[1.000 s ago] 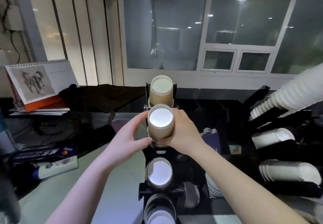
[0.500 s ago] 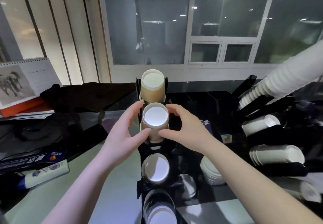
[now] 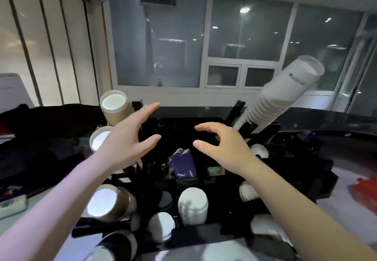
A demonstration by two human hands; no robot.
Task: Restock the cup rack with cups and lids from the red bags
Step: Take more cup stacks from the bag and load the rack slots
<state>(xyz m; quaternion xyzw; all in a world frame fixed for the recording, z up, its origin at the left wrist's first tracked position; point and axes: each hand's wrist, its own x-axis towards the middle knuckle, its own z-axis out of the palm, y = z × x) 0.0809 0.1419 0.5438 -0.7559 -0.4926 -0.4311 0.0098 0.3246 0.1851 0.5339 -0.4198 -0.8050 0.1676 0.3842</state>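
Both hands, left hand (image 3: 124,146) and right hand (image 3: 226,148), hover empty with fingers spread. Beside the right fingers, a leaning stack of white cups (image 3: 281,101) could topple if bumped.

**Counter and cup rack**

A pale counter (image 3: 67,238) carries a black cup rack (image 3: 204,181). In the rack's left column sit brown cups (image 3: 111,203), mouths toward the camera. A long white stack (image 3: 279,101) slants up from the rack's far right. A short white stack (image 3: 192,205) stands near the rack's front middle, and a blue packet (image 3: 183,165) sits at its centre. Right of the rack, on the counter, lies a blurred red bag (image 3: 365,189). Left of the rack lies a white tube (image 3: 12,205).
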